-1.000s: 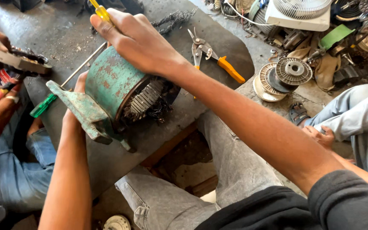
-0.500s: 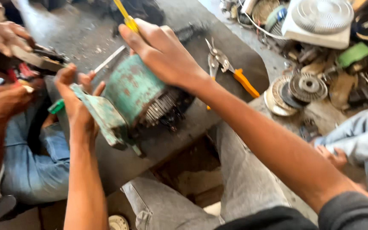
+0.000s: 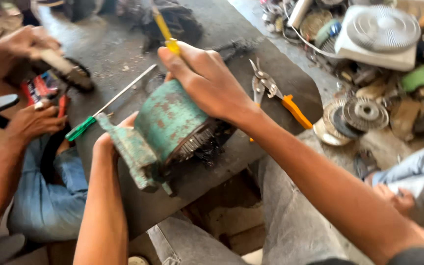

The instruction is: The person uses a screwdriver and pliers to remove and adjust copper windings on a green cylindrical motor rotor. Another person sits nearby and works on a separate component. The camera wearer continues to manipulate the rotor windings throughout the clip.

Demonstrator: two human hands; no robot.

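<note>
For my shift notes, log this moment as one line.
left hand: steadies green motor housing | right hand: rests on housing, grips yellow-handled tool | nearby: green-handled screwdriver, orange-handled snips

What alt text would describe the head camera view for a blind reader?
A right hand gripping a yellow-handled tool rests on a rusty green electric motor, which the left hand steadies on a grey workbench. Pliers lie nearby.

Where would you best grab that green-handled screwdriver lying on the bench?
Probably by the green handle of the screwdriver, coming from above at the near left end. The handle is the thick part and lies free by the bench edge; the thin shaft runs away behind the green motor, which the left hand and right hand steady.
</note>
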